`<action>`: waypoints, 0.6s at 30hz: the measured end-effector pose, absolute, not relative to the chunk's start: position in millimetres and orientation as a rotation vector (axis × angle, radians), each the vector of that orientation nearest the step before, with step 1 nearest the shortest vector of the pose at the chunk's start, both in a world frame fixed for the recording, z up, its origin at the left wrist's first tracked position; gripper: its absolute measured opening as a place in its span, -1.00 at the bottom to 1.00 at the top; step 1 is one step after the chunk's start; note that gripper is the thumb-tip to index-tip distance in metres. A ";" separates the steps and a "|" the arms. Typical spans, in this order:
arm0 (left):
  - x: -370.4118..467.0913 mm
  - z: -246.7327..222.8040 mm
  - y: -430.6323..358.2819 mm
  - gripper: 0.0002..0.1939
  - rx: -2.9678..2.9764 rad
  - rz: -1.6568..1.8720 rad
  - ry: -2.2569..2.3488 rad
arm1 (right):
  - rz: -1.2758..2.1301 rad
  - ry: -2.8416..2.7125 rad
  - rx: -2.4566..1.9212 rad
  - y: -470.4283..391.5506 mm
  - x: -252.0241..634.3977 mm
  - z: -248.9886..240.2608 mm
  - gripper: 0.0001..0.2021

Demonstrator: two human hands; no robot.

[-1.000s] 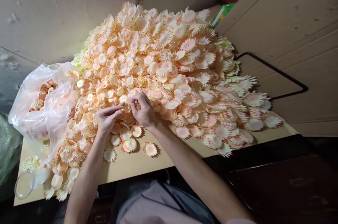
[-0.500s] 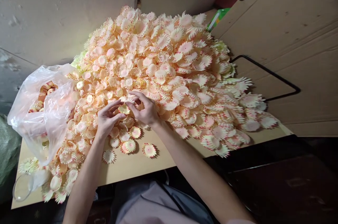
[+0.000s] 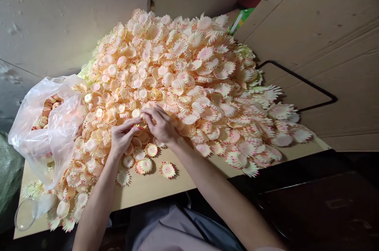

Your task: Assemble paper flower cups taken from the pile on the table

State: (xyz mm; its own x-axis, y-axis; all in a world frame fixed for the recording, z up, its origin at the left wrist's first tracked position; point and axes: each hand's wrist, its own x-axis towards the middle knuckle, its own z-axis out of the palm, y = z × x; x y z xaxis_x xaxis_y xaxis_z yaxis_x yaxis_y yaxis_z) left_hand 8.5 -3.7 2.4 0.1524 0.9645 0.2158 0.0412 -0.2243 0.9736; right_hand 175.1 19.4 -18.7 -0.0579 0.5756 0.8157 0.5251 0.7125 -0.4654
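Note:
A large heap of artificial flower petal pieces [image 3: 177,81], cream and pale pink with red-tipped scalloped edges, covers much of the table. My left hand [image 3: 124,136] is at the heap's front, thumb and fingers closed on a petal piece [image 3: 142,125] that is mostly hidden. Close by on the right, my right hand [image 3: 161,125] has its thumb and fingertips pinched together; whatever lies between them is too small to make out. A pale round petal piece [image 3: 136,113] shows just beyond the fingertips. Several loose pieces, one of them a red-edged petal piece [image 3: 167,170], lie below the hands.
On the left stands a translucent plastic bag [image 3: 63,124] with red-patterned pieces inside. A clear round lid or cup [image 3: 26,214] lies at the left front corner of the wooden table [image 3: 183,182]. Cardboard [image 3: 325,65] with a black metal loop [image 3: 302,79] rises on the right.
My right fingers have drawn in and closed. My left fingers and thumb have come closer together, and the petal piece between them shows less. The view has shifted slightly.

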 end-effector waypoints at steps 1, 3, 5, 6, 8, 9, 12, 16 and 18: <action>9.7 2.0 -3.1 -0.79 1.491 1.240 1.007 | 0.026 -1.709 -0.885 19.3 174.1 -19.6 -0.80; 11.7 0.8 -2.1 -0.79 1.503 1.265 0.989 | 0.000 -1.702 -0.889 18.6 172.0 -21.6 -0.79; 12.4 -0.2 -2.2 -0.80 1.523 1.283 0.971 | -0.010 -1.705 -0.898 18.8 170.9 -23.8 -0.79; 12.3 -0.4 -2.9 -0.80 1.538 1.286 0.953 | -0.014 -1.715 -0.910 19.8 171.3 -24.9 -0.79; 11.3 -0.2 -6.1 -0.80 1.580 1.258 0.898 | -0.044 -1.702 -0.952 23.7 175.1 -26.1 -0.79; 10.5 0.1 -8.3 -0.79 1.602 1.237 0.865 | -0.064 -1.668 -0.981 26.3 178.5 -26.2 -0.80; 9.4 1.2 -14.6 -0.74 1.648 1.181 0.825 | -0.113 -1.487 -1.061 33.4 190.1 -24.1 -0.83; 11.8 1.0 -13.6 -0.71 1.586 1.178 0.888 | -0.049 -1.449 -1.062 32.5 192.6 -18.9 -0.90; 12.9 0.6 -10.6 -0.63 1.478 1.223 0.912 | 0.005 -1.488 -1.061 29.3 188.7 -16.2 -0.86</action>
State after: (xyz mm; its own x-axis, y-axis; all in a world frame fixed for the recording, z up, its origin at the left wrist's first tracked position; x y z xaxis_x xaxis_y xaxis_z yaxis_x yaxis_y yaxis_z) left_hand 12.9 -10.6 0.6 0.2130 0.9456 0.2458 -0.0342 -0.2442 0.9691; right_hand 188.7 29.3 -16.2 0.1688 0.5954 0.7855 0.5904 0.5771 -0.5642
